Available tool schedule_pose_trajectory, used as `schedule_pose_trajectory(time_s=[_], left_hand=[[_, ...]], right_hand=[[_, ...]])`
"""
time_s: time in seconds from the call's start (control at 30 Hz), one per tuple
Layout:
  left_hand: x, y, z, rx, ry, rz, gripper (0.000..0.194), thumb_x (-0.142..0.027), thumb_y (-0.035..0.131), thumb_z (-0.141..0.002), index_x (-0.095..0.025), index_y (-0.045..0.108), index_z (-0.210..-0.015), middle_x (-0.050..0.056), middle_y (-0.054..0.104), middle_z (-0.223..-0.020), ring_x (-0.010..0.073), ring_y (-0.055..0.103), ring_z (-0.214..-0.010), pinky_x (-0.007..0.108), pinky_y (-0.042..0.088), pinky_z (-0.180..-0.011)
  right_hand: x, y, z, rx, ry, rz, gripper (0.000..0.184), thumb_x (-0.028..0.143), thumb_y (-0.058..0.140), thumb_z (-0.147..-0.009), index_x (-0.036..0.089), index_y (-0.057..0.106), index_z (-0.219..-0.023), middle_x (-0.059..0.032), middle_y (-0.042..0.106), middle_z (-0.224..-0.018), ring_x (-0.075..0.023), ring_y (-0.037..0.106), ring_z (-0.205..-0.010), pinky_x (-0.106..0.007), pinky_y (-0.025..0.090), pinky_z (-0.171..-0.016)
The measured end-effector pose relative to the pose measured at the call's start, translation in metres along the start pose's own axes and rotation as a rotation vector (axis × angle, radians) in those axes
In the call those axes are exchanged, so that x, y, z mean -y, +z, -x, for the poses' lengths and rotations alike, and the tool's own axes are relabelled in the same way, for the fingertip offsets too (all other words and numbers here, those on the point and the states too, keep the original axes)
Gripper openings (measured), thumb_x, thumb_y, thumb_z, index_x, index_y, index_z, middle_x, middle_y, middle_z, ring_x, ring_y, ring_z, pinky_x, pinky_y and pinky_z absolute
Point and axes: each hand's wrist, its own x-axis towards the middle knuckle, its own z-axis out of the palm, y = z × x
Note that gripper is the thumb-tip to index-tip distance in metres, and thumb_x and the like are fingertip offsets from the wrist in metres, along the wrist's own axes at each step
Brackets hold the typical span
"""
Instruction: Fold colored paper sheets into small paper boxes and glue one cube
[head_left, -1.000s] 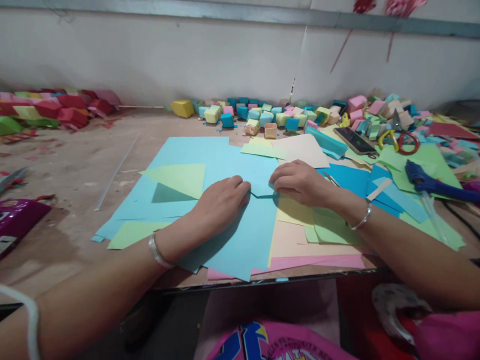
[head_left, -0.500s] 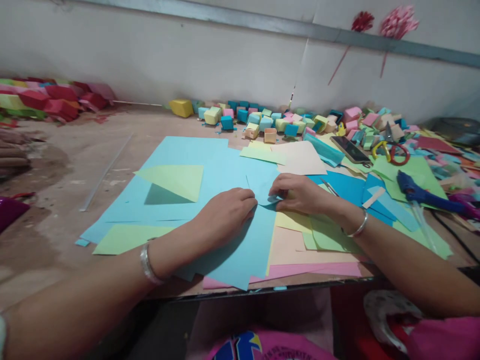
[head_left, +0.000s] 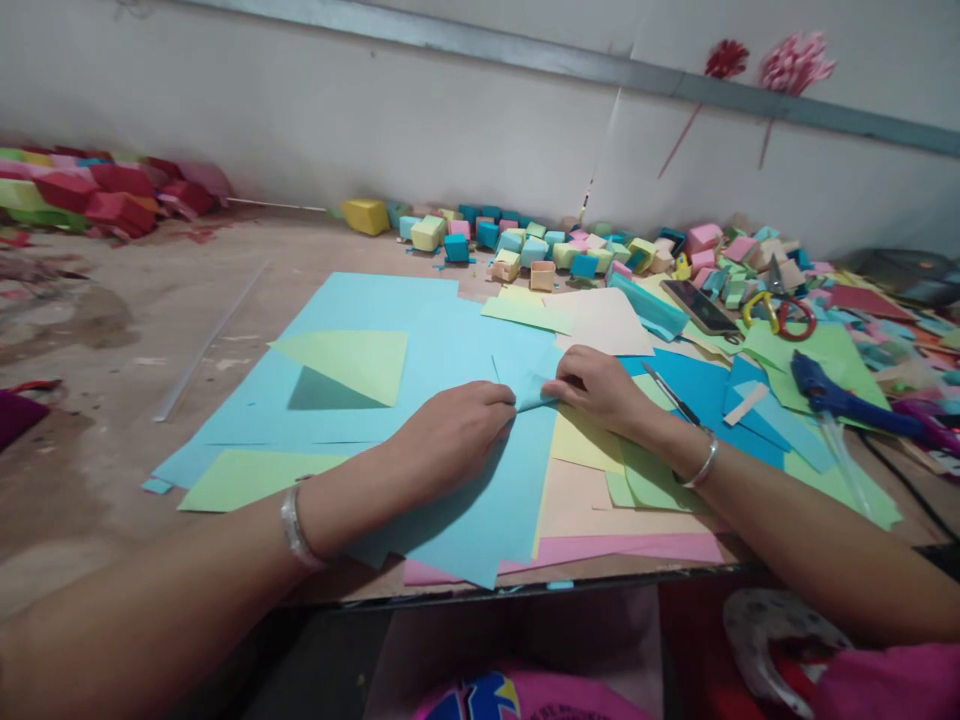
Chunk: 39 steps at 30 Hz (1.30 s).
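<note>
A small light blue piece of paper (head_left: 534,380) is between my hands, its near edge folded. My left hand (head_left: 461,430) is closed, fingertips pressed at the left end of this edge. My right hand (head_left: 596,388) pinches the right end between thumb and fingers. Beneath lie large light blue sheets (head_left: 442,350), overlapping on the table. On them rests a bent pale green paper (head_left: 367,360), with another green piece (head_left: 255,478) nearer my left forearm. A cutter knife (head_left: 673,395) lies beside my right wrist on dark blue paper (head_left: 720,420).
Small paper boxes (head_left: 525,240) line the wall, with red ones (head_left: 124,195) at far left. On the right are a phone (head_left: 701,306), scissors (head_left: 776,312) and a blue glue gun (head_left: 847,390). A clear strip (head_left: 214,340) lies left. Another person's purple sleeve (head_left: 19,420) shows at the left edge.
My right fingers have pressed down and slightly right, and the paper's curled near edge is now flatter. My left hand has hardly moved. The other person's hand at far left has drawn back.
</note>
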Motion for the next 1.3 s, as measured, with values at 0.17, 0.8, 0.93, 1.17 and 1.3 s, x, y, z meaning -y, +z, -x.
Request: schedule_pose_trajectory(time_s=[0.17,0.8,0.93,1.17,1.3], left_hand=[[0.001,0.001,-0.001,0.000,0.014,-0.009,0.027,-0.015,0.044,-0.093,-0.012,0.071,-0.094,0.012,0.072,-0.101,0.0219,0.065,-0.097,0.037,0.054,-0.087],[-0.003,0.000,0.002,-0.071,-0.054,0.026,0.026,-0.018,0.044,-0.091,-0.013,0.061,-0.110,0.011,0.070,-0.095,0.0217,0.063,-0.085,0.036,0.049,-0.077],[-0.002,0.001,-0.002,-0.035,-0.016,0.009,0.033,-0.020,0.042,-0.094,-0.015,0.060,-0.121,0.011,0.069,-0.100,0.0226,0.063,-0.089,0.038,0.049,-0.078],[-0.002,0.003,-0.006,0.025,0.005,-0.074,0.029,-0.020,0.043,-0.094,-0.014,0.065,-0.112,0.012,0.065,-0.095,0.0244,0.059,-0.086,0.040,0.047,-0.078],[-0.001,0.003,-0.005,0.047,0.013,-0.108,0.028,-0.022,0.045,-0.095,-0.014,0.065,-0.113,0.011,0.064,-0.096,0.0234,0.058,-0.086,0.040,0.047,-0.079]], right_hand=[[0.001,0.006,0.000,0.009,0.064,0.075,0.030,0.033,0.066,-0.086,0.018,0.053,-0.064,-0.0019,0.048,-0.075,-0.0147,0.047,-0.073,-0.027,0.030,-0.061],[0.013,0.012,0.000,0.036,0.154,0.208,0.028,0.034,0.052,-0.092,0.018,0.053,-0.069,-0.0048,0.049,-0.083,-0.0163,0.045,-0.076,-0.030,0.024,-0.056],[0.013,0.013,-0.001,0.041,0.156,0.204,0.027,0.034,0.052,-0.092,0.019,0.055,-0.070,-0.0047,0.050,-0.083,-0.0164,0.046,-0.076,-0.030,0.025,-0.057],[0.010,0.016,-0.001,0.029,0.148,0.219,0.029,0.036,0.052,-0.092,0.019,0.053,-0.069,-0.0055,0.049,-0.082,-0.0163,0.043,-0.071,-0.030,0.021,-0.053],[0.010,0.015,-0.001,0.018,0.144,0.208,0.031,0.036,0.051,-0.092,0.019,0.049,-0.067,-0.0059,0.049,-0.081,-0.0164,0.044,-0.071,-0.031,0.021,-0.053]])
